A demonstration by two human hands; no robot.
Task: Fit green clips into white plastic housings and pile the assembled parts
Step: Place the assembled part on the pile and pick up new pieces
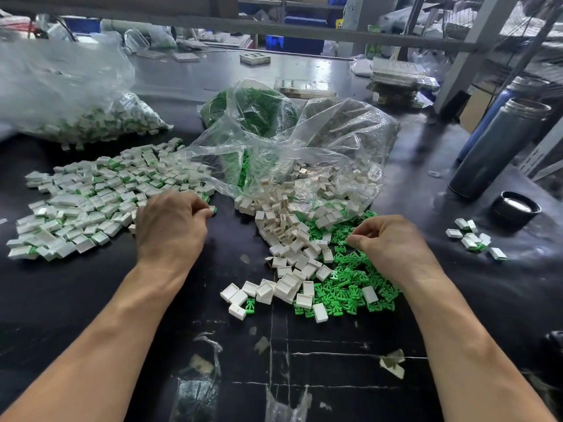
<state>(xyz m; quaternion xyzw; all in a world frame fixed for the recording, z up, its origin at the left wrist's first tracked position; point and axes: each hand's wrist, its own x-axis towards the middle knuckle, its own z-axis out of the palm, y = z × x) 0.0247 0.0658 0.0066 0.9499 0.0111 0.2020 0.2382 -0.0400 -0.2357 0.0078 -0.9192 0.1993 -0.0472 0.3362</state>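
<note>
Two hands over the dark surface (91, 300). Left hand (170, 226): fingers curled, pinching an assembled part (213, 210) at the edge of the finished pile (91, 202); most of the part is hidden by the fingertips. Right hand (393, 248): fingers curled over the loose green clips (350, 287), beside the white housings (289, 239); whether they hold a clip cannot be told. Clear bags (289, 141) blur their contents. No legible writing.

two bare forearms reach in from the bottom edge, with no sleeves, gloves, rings or watch on them. tendons and veins stand out along both. the left hand (170, 226) and the right hand (393, 248) have short, unpainted nails.
</note>
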